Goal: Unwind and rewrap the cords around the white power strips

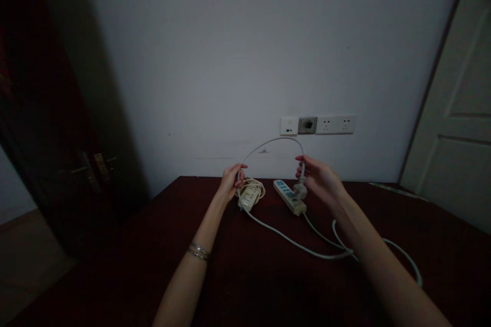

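Between my two hands a white power cord (276, 139) arches above the table. My left hand (231, 180) pinches the cord on the left side of the arch. With its fingers closed, my right hand (318, 176) grips the cord at its plug end, and the plug (300, 190) hangs just below the fingers. Under the plug lies a white power strip (288, 198) with blue-marked sockets; whether the two touch I cannot tell. Behind my left hand rests a second power strip (250, 196) with its cord coiled about it.
The dark red table (245, 276) stands against a pale wall. Wall sockets (335, 124) sit above its back edge. Loose cord (406, 255) loops across the right side. A flat strip-like item (397, 190) lies at the back right. Doors stand at left (57, 127) and right (452, 112).
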Demonstrator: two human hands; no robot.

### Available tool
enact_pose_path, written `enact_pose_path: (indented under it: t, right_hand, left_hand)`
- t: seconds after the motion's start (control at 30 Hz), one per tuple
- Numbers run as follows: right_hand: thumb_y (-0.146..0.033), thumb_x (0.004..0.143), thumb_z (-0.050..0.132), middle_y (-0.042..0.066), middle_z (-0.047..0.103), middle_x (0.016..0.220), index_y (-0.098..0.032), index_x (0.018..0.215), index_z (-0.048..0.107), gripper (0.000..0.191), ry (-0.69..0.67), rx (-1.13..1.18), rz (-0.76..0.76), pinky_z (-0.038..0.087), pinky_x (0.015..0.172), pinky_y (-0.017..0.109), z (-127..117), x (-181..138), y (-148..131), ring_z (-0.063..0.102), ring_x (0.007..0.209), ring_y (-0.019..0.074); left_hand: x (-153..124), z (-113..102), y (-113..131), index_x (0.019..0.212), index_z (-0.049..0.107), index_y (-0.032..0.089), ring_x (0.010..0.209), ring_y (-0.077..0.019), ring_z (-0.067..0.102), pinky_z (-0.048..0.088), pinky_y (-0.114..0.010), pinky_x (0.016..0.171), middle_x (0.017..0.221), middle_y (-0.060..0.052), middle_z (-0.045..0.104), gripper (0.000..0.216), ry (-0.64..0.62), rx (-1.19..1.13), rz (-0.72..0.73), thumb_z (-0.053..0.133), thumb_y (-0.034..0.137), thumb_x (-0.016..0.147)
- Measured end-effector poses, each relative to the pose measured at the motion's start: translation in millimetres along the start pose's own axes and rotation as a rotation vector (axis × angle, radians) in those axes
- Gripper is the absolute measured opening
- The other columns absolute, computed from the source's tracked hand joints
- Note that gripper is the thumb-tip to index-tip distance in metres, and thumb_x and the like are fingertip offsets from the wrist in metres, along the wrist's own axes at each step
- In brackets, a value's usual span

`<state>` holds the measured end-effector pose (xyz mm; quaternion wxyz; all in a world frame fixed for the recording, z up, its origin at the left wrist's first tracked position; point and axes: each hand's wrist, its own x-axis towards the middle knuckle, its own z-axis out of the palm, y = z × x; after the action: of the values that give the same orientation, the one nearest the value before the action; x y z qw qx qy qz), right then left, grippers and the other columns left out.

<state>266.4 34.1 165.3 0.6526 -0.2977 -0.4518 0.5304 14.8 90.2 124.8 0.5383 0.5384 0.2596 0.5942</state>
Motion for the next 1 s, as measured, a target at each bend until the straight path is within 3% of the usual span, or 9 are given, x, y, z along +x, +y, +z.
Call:
enact_pose_path:
  t: [0.17, 0.33, 0.47, 0.6, 0.83, 1.0]
  right_hand:
    - [-0.028, 0.066, 0.068, -0.005, 0.046, 0.048, -0.012, 0.070, 0.067, 0.016, -0.120, -0.221, 0.123, 0.029, 0.036, 0.016, -1, -6, -2, 0.038, 0.040, 0.0039]
    - [-0.021, 0.069, 0.066, 0.008, 0.066, 0.062, -0.011, 0.073, 0.069, 0.011, -0.021, -0.295, 0.179, 0.046, 0.043, 0.018, 4, -9, -4, 0.060, 0.052, 0.0112]
    - [-0.018, 0.069, 0.066, 0.012, 0.069, 0.067, -0.010, 0.071, 0.067, 0.008, 0.039, -0.145, 0.120, 0.056, 0.058, 0.023, 10, -3, 19, 0.067, 0.062, 0.0171]
    - [-0.017, 0.068, 0.066, 0.012, 0.070, 0.070, -0.012, 0.071, 0.066, 0.006, 0.062, 0.078, 0.085, 0.058, 0.072, 0.029, 19, 2, 45, 0.069, 0.070, 0.0203]
    - [-0.013, 0.069, 0.061, 0.008, 0.071, 0.082, -0.017, 0.078, 0.064, 0.009, 0.102, 0.366, 0.157, 0.053, 0.088, 0.029, 35, -5, 69, 0.067, 0.088, 0.0188]
    - [-0.016, 0.072, 0.059, 0.007, 0.069, 0.093, -0.019, 0.080, 0.064, 0.010, 0.073, 0.426, 0.149, 0.051, 0.091, 0.028, 46, -13, 74, 0.062, 0.102, 0.0180]
  left_hand:
    - [-6, 15, 15, 0.085, 0.057, 0.012, 0.031, -0.0019, 0.026, 0.017, -0.017, 0.034, 0.049, 0.006, 0.045, 0.031, 0.009, 0.084, 0.044, 0.058, 0.042, 0.077]
    - [-14, 22, 26, 0.078, 0.052, 0.015, 0.030, -0.0037, 0.031, 0.018, -0.017, 0.033, 0.047, 0.005, 0.046, 0.027, -0.051, 0.071, -0.011, 0.056, 0.042, 0.078]
    - [-20, 30, 35, 0.077, 0.053, 0.015, 0.033, -0.0050, 0.035, 0.023, -0.017, 0.035, 0.046, 0.004, 0.047, 0.026, -0.189, -0.007, -0.093, 0.057, 0.041, 0.078]
    - [-26, 41, 35, 0.072, 0.056, 0.013, 0.034, -0.0074, 0.042, 0.030, -0.019, 0.036, 0.046, 0.001, 0.051, 0.031, -0.264, 0.078, -0.131, 0.058, 0.044, 0.077]
    - [-28, 48, 32, 0.069, 0.063, 0.008, 0.047, -0.0149, 0.059, 0.046, -0.024, 0.049, 0.057, -0.010, 0.062, 0.046, -0.268, 0.260, -0.289, 0.057, 0.053, 0.077]
    - [-22, 49, 18, 0.074, 0.063, 0.008, 0.046, -0.0127, 0.058, 0.044, -0.022, 0.046, 0.057, -0.009, 0.062, 0.045, -0.184, 0.240, -0.280, 0.057, 0.052, 0.077]
